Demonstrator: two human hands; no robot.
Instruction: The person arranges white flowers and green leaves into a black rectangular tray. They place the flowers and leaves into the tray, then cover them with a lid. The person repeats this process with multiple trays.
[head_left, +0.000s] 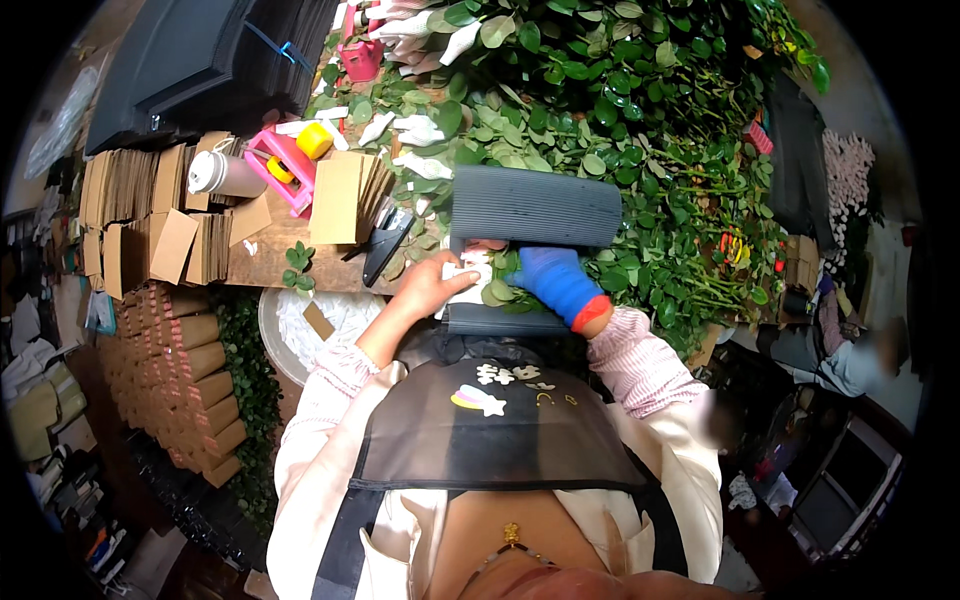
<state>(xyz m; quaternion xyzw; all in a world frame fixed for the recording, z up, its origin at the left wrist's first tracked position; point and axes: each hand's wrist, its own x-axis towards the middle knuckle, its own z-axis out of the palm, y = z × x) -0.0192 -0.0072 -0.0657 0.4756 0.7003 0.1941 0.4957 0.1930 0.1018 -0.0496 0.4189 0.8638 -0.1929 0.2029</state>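
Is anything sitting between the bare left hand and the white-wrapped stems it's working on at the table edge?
Nothing visible does. The left hand already rests on the white wrapping, and the blue-gloved right hand is beside it on the leaves. The grey corrugated sheet curls over just behind them, hiding what lies farther back.

A wooden table is holding cardboard pieces at left, black scissors near, green leafy stems far right.
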